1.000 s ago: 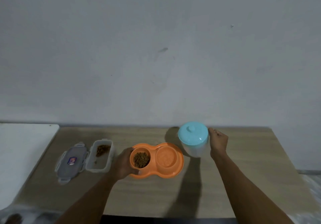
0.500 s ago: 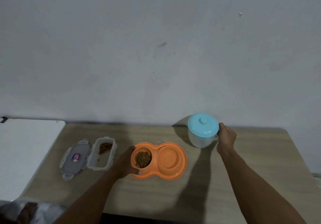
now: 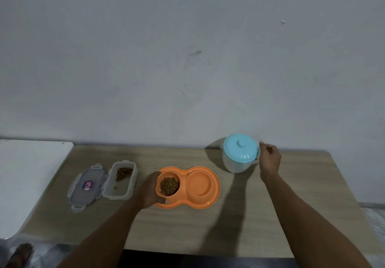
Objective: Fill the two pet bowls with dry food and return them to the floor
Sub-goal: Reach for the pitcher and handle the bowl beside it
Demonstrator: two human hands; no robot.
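Orange plastic double pet bowl (image 3: 214,186) sits on the pale wooden table (image 3: 187,230), near its middle, with its long axis running left to right. Its left well holds brown dry kibble (image 3: 169,185); its right well (image 3: 199,183) is bare, so by my reading the task is about half done and the bowl is not yet back on the floor.

The left hand (image 3: 149,190) grips the bowl's left end, fingers curled round the outside and thumb on the near rim. The right hand (image 3: 269,159) is up against the right side of a white plastic jug with a round light-blue lid (image 3: 235,163). Its fingers are curled, probably round a handle that the hand itself hides. The lid is on, so the contents cannot be seen.

The relation that matters is that the empty well is the right one. It lies near and left of the jug, apart from it, on the right hand's side. The clear rectangular plastic box (image 3: 118,190), with a little kibble at its far end and its snap lid (image 3: 87,185) beside it, lies left of the bowl, beyond the filled well and the left hand. Food from there would have to cross the full well.
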